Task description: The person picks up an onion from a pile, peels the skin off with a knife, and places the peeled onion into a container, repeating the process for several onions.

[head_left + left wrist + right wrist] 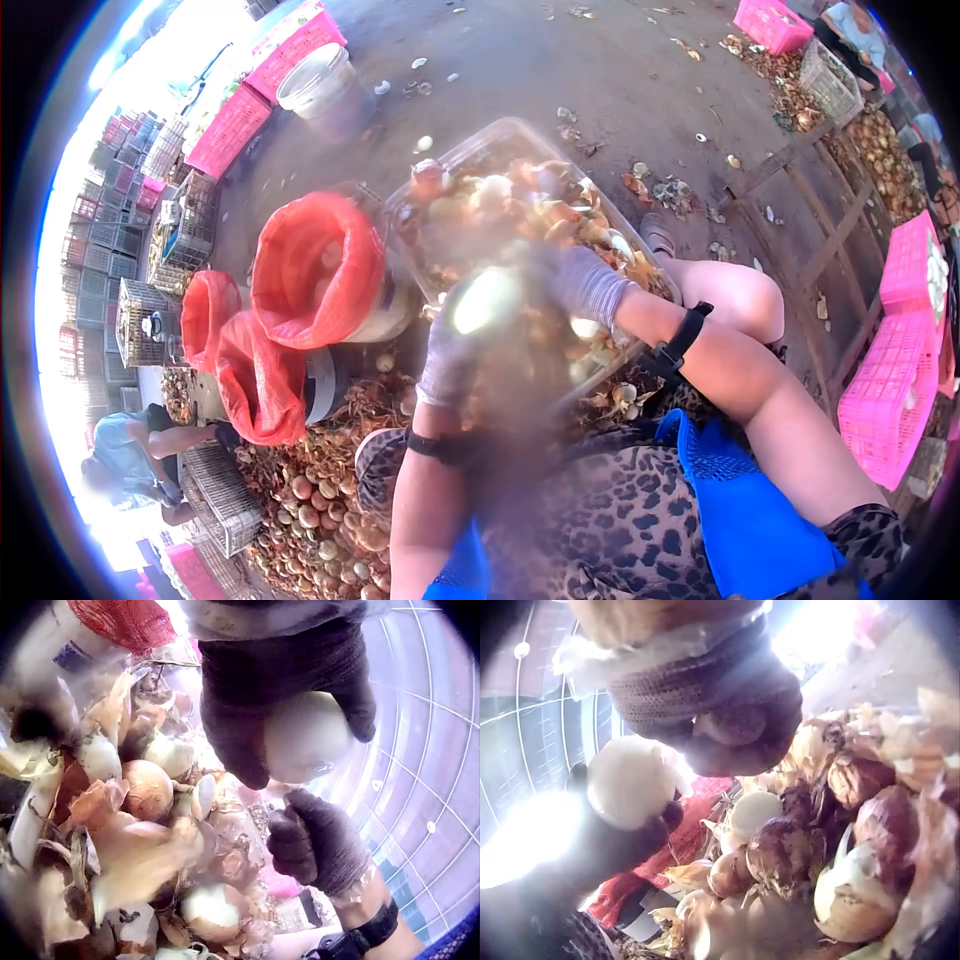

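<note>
A white peeled onion [309,739] is gripped in my gloved left hand [448,345], thumb and fingers spread around its sides. In the right wrist view the same onion [630,782] shows pale and smooth beside the right hand. My gloved right hand [712,705] is curled into a fist close to the onion, and no tool shows in it. Both hands are over the near side of a clear plastic tub [515,125]. Unpeeled and partly peeled onions [855,889] fill it, mixed with loose dry skins [135,855].
Left of the tub stand buckets lined with red mesh bags [320,270]. Unpeeled onions [320,510] and skins cover the ground at lower left. A white bucket [325,90] is farther off, pink crates [885,400] stand at right, and another person [140,455] bends at far left.
</note>
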`<act>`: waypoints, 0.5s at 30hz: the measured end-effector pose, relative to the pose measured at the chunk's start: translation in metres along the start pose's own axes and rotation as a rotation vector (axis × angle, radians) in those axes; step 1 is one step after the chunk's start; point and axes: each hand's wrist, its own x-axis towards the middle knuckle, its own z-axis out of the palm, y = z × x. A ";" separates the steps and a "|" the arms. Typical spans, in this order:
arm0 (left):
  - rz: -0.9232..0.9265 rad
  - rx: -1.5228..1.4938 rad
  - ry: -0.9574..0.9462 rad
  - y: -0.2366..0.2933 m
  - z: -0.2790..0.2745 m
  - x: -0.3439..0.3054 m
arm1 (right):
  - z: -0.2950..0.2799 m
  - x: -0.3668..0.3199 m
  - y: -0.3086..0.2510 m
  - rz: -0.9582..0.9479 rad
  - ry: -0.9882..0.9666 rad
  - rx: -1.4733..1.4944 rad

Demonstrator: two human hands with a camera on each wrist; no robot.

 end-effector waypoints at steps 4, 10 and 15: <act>0.012 -0.193 -0.144 0.000 -0.001 0.002 | -0.020 0.002 0.005 0.067 0.271 0.549; 0.042 -0.146 -0.105 -0.007 0.004 0.005 | -0.055 0.001 -0.027 0.453 0.053 1.251; -0.118 -0.082 -0.053 -0.025 -0.003 0.011 | -0.048 0.002 -0.020 0.323 0.186 0.780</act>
